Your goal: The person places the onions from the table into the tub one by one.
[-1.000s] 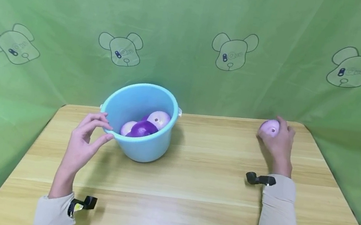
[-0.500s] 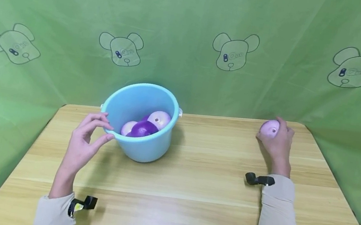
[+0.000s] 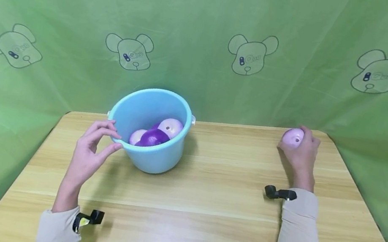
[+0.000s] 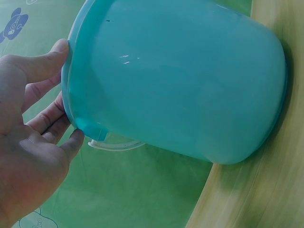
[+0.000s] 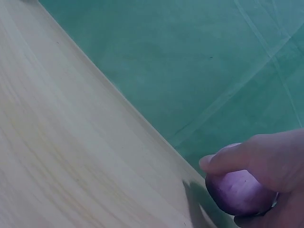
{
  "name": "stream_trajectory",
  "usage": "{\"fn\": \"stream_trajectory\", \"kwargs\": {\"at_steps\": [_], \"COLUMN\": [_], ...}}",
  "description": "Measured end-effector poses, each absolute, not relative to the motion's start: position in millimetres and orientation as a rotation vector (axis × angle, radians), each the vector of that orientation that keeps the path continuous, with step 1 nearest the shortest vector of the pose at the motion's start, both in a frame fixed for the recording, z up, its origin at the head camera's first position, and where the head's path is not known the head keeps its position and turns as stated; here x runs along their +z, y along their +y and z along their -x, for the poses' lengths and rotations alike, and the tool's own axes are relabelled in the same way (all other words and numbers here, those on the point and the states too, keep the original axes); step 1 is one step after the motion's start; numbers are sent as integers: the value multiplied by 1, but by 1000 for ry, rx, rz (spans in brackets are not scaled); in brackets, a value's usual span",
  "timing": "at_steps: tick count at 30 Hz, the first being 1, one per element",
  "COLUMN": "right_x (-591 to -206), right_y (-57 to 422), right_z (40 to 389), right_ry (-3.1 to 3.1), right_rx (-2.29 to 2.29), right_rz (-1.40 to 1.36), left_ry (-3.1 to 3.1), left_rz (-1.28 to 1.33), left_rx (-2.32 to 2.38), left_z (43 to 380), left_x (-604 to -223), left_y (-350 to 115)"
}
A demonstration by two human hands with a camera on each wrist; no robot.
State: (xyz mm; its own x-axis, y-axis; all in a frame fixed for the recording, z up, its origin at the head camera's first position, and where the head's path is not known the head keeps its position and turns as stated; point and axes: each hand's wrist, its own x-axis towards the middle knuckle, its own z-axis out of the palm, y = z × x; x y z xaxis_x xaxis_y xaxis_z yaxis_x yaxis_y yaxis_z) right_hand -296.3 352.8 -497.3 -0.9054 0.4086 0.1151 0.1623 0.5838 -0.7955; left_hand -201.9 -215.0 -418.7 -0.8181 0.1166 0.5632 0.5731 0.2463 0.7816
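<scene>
A light blue bucket (image 3: 152, 161) stands on the table, left of the middle in the head view. Inside it lie several round things, among them a glossy dark purple ball (image 3: 154, 138) and a pale purple ball (image 3: 170, 127). My left hand (image 3: 89, 155) pinches the near left part of the bucket's rim; in the left wrist view the thumb (image 4: 47, 61) lies against it from outside. At the back right of the table, my right hand (image 3: 301, 156) grips another pale purple ball (image 3: 292, 137) with a small dark spot. Part of that ball is hidden behind the fingers.
The wooden table (image 3: 205, 191) ends at a back edge close behind the bucket and the right hand. Green cloth (image 3: 195, 44) with printed bear heads hangs behind it and at both sides. A white handle (image 4: 114, 145) hangs from the bucket.
My right hand has shifted very slightly to the right with the pale purple ball. The left hand and the bucket have stayed in place.
</scene>
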Motion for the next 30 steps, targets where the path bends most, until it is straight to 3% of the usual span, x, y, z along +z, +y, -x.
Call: {"fn": "stream_trajectory", "kwargs": {"at_steps": [30], "right_x": [-476], "right_y": [340], "right_z": [282], "right_ry": [-2484], "right_rx": [1294], "right_rz": [485], "left_ry": [-2124], "left_rz": [636], "left_rx": [-1610], "left_z": [201], "left_x": [-418], "left_y": [-214]}}
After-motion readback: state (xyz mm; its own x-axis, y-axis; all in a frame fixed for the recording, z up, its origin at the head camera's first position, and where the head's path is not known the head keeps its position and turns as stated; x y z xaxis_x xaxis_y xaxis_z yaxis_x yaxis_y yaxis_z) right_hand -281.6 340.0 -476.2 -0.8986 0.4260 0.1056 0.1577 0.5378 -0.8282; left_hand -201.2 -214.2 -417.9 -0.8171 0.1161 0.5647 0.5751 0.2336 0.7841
